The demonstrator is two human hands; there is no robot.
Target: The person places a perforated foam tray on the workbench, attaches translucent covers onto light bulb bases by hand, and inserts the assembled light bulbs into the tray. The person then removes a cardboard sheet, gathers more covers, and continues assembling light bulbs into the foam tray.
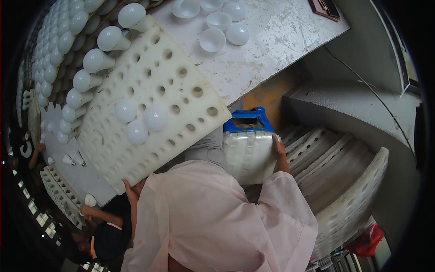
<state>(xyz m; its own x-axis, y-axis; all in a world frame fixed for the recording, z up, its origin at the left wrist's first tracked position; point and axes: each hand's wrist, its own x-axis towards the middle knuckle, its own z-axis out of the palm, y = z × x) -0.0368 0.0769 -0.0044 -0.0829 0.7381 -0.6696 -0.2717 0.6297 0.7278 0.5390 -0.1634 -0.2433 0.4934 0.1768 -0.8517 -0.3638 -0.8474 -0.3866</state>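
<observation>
My left hand (pixel 134 189) grips the near edge of a white foam tray (pixel 181 97) full of round holes, which lies tilted over the grey table's edge. Three white bulbs (pixel 138 120) sit in holes near its middle, and a row of bulbs (pixel 93 61) lies along its left edge. My right hand (pixel 279 152) presses flat against the right side of a white plastic-wrapped bundle (pixel 247 154) held against my pink sleeve. The bundle partly hides a blue plastic frame (pixel 247 118) behind it.
Several white bulb domes (pixel 213 40) lie on the grey table (pixel 272 41) at the top. Stacked foam trays (pixel 349 181) stand to the right, with a red object (pixel 367 240) below them. More bulbs fill the far left. Another person (pixel 106 235) works at the lower left.
</observation>
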